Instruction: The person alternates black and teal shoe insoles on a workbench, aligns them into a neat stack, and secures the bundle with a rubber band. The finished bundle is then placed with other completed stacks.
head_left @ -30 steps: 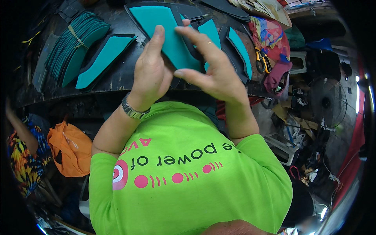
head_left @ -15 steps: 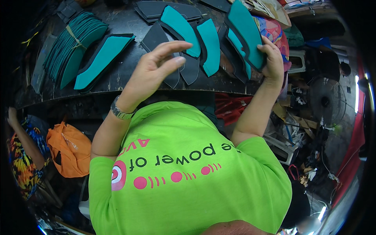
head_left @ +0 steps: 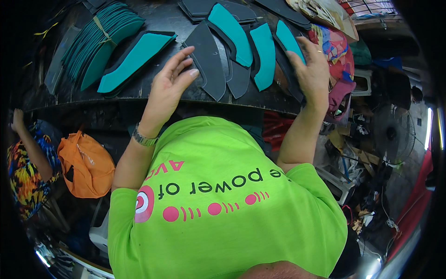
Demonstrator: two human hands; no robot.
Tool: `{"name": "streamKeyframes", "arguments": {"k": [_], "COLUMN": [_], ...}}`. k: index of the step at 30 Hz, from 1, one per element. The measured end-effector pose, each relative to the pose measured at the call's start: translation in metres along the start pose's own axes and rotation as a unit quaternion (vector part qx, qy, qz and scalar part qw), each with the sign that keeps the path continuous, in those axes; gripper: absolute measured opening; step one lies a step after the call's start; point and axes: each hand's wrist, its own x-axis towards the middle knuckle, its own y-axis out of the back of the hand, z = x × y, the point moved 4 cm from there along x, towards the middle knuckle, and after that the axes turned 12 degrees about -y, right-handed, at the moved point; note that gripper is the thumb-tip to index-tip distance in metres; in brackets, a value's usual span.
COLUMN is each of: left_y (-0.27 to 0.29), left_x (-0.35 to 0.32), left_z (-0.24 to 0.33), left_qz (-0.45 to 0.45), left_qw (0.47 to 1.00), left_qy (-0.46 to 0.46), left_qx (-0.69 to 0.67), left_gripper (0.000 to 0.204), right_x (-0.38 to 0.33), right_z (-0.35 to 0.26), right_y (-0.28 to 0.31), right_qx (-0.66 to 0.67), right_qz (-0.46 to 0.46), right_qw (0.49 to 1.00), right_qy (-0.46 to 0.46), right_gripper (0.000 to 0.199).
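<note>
1. Step in hand, my judgement: you're arranging flat pieces across the dark, glossy worktable (head_left: 183, 33), with your right side mid-placement or mid-pickup; one instant won't settle which.
2. Your right hand (head_left: 314, 69) is at the narrow curved teal piece with dark backing (head_left: 288, 41), rightmost of the laid-out row. Thumb and fingers bent around its right side; can't tell whether they grip it or just rest there.
3. Your left hand (head_left: 169, 86) hangs at the table's near edge, fingers spread and loosely bent, nothing in them. Tips sit just beside the pointed charcoal-grey flat panel (head_left: 209, 63); contact unclear.
4. Where the pieces are: that charcoal panel lies in front of you, between your hands, partly overlapping a second dark grey panel (head_left: 239, 80). Beyond and right of it, a curved teal piece with a black border (head_left: 231, 33); next over, a shorter curved teal piece (head_left: 263, 58).
5. Left of your left hand: a long angled teal piece on dark layers (head_left: 134, 63), then a thick banded bundle of teal pieces (head_left: 104, 51).
6. Next move calls for, I'd judge: squaring the right-hand piece or lifting it by one edge, without dragging its neighbours; your left is free to steady the charcoal panel. Overlapping edges could catch.
</note>
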Motion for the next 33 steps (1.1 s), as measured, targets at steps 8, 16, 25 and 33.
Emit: {"name": "streamKeyframes", "arguments": {"k": [8, 16, 25, 33], "left_y": [-0.015, -0.026, -0.023, -0.003], "left_x": [0.036, 0.047, 0.046, 0.045], "left_z": [0.001, -0.012, -0.016, -0.043], "left_qz": [-0.105, -0.132, -0.024, 0.063], "left_qw": [0.759, 0.76, 0.922, 0.99], "left_qy": [-0.183, -0.161, -0.157, 0.028], "left_qx": [0.616, 0.615, 0.352, -0.127], "left_gripper": [0.076, 0.089, 0.112, 0.021], "right_x": [-0.013, -0.015, -0.012, 0.001], "right_z": [-0.033, -0.031, -0.027, 0.004], "right_y": [-0.04, -0.054, -0.063, -0.067], "right_qx": [0.006, -0.051, -0.005, 0.315], "right_qz": [-0.092, -0.051, -0.08, -0.12], "right_qw": [0.996, 0.997, 0.995, 0.931], "right_qy": [-0.007, -0.003, -0.066, -0.138], "right_gripper": [0.041, 0.065, 0.074, 0.049]}}
